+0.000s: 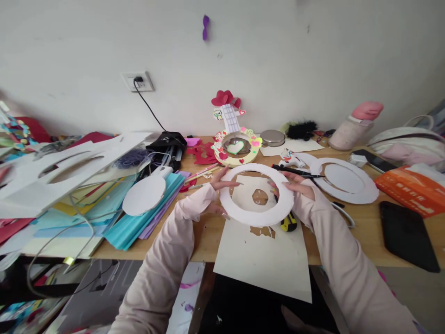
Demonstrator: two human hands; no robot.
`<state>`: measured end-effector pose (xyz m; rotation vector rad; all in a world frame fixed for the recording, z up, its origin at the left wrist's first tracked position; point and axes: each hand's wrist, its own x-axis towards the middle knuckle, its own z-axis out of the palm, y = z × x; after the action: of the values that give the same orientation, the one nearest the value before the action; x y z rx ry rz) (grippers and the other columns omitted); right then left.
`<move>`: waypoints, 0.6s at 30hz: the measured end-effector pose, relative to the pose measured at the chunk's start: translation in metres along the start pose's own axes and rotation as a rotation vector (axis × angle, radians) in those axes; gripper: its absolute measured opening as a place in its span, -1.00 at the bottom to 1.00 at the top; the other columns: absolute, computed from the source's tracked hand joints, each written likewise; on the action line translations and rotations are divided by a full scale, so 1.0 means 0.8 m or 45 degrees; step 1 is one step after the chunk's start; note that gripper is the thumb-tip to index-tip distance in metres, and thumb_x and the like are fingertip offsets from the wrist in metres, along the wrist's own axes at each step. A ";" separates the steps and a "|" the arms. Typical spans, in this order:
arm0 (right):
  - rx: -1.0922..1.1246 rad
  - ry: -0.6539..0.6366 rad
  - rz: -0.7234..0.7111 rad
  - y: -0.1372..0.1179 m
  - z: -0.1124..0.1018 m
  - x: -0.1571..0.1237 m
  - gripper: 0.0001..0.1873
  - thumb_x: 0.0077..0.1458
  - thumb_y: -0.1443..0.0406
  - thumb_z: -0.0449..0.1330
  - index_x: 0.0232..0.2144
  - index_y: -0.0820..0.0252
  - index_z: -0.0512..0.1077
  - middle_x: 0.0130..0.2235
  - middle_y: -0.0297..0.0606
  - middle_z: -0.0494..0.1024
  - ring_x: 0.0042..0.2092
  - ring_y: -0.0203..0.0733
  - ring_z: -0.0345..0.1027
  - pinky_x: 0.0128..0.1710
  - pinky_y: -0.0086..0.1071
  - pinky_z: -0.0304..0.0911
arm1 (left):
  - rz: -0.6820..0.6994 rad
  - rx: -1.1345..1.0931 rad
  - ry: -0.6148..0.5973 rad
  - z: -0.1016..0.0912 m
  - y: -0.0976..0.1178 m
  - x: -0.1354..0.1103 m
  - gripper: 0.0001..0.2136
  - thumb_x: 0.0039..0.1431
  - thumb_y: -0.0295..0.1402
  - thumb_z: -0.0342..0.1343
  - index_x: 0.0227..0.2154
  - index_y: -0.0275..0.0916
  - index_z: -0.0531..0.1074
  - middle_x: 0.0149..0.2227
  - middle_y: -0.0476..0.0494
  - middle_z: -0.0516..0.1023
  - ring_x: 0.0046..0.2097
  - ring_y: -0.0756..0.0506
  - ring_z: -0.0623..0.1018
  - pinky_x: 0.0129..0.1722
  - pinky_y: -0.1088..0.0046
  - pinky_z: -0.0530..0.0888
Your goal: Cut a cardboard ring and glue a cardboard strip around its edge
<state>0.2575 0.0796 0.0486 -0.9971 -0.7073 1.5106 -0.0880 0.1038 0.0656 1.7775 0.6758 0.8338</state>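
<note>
A white foam-board ring [230, 209] is held up level between my two hands, above the desk. My left hand [218, 188] grips its left rim, with the index finger stretched along the top. On the right rim, my right hand [301, 184] closes with its fingers partly behind the ring. Below lies a sheet of white paper [264, 264] with holes torn in it, overhanging the desk's front edge. A yellow and black utility knife [289, 222] rests on that sheet. Just behind the ring stands a decorated ring [255, 157] with paper hearts and stickers.
Left are a white round-headed lamp [144, 195], stacked coloured paper [139, 222] and a cut foam board [28, 185]. Right are another white ring [368, 190], a glue gun [292, 159], a black phone-like slab [408, 234], an orange tissue pack [410, 190] and a bottle [351, 130].
</note>
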 end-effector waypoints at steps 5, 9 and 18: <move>0.038 0.006 -0.054 0.015 -0.006 0.008 -0.46 -0.22 0.52 0.51 -0.18 0.05 0.50 -0.22 -0.28 0.79 -0.16 0.11 0.77 -0.13 -0.08 0.74 | -0.181 -0.583 0.241 -0.001 -0.027 0.011 -0.16 -0.36 -0.28 0.72 0.13 -0.11 0.62 0.19 -0.34 0.64 0.29 -0.40 0.57 0.24 0.11 0.52; 0.018 0.003 -0.007 0.015 -0.005 0.007 -0.42 -0.28 0.51 0.53 -0.17 0.08 0.49 -0.16 -0.18 0.79 -0.09 0.21 0.76 -0.01 0.07 0.71 | -0.454 -0.786 0.409 0.007 -0.040 0.022 -0.49 -0.15 -0.34 0.66 -0.10 -0.25 0.63 -0.26 -0.19 0.74 -0.23 -0.21 0.73 -0.14 0.27 0.66; -0.067 -0.034 0.020 0.015 -0.003 0.006 -0.42 -0.29 0.43 0.54 -0.19 0.07 0.44 -0.10 -0.11 0.77 0.05 0.33 0.70 0.04 0.14 0.67 | -0.693 -0.818 0.289 0.016 -0.027 0.015 -0.96 0.31 -0.46 0.32 -0.28 -0.32 0.60 -0.46 -0.12 0.66 -0.41 -0.13 0.69 -0.39 0.42 0.61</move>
<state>0.2536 0.0817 0.0361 -1.0261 -0.7631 1.5282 -0.0721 0.1129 0.0447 0.8711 0.8665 0.7604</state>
